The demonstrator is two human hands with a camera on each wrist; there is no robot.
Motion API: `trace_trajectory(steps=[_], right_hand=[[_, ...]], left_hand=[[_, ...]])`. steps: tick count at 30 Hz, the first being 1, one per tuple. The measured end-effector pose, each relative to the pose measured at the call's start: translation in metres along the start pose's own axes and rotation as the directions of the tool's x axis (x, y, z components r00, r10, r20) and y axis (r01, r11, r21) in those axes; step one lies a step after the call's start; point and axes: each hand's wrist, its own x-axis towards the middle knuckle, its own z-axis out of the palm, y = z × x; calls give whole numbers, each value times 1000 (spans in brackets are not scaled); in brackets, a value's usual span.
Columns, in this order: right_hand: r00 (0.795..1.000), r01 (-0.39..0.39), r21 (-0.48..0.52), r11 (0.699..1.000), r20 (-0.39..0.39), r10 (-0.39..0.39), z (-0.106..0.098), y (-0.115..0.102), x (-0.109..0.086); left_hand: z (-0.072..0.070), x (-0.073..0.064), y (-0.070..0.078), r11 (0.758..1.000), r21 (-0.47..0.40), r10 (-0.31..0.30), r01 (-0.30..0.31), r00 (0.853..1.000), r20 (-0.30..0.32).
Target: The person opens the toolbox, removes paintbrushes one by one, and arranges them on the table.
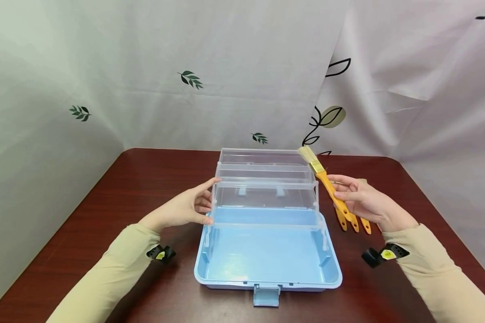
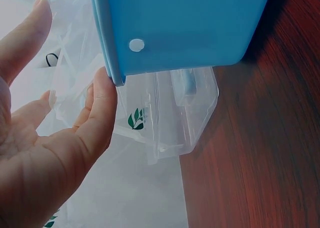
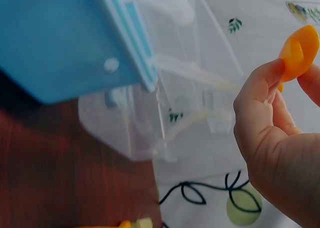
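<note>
A light blue toolbox [image 1: 266, 253] stands on the table with its front latch hanging down. Clear plastic trays [image 1: 266, 193] are raised on arms above its rear part. My left hand [image 1: 186, 206] touches the left side of the clear tray and the box rim, its fingers spread apart. In my right hand [image 1: 357, 199] a paintbrush is pinched by its yellow handle [image 1: 330, 188], between thumb and fingers. The brush tilts, pale bristles [image 1: 307, 154] up and left, beside the tray's right edge. In the right wrist view the handle's end [image 3: 300, 53] shows between the fingertips.
More yellow-handled brushes [image 1: 354, 224] lie on the dark red-brown table [image 1: 153, 170], right of the box and partly hidden under my right hand. A pale curtain [image 1: 226, 67] with leaf prints hangs behind the table and at its sides.
</note>
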Motion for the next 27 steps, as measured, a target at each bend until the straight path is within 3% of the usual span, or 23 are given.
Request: trace_trajectory(steps=[10, 27], right_hand=[[985, 40, 173, 984, 158, -68, -31, 8, -25], [994, 42, 258, 965, 89, -67, -84, 20, -60]], left_hand=[[1, -1, 1, 1000, -13, -2, 2, 1000, -2], [1, -2, 1, 1000, -13, 3, -4, 1000, -3]])
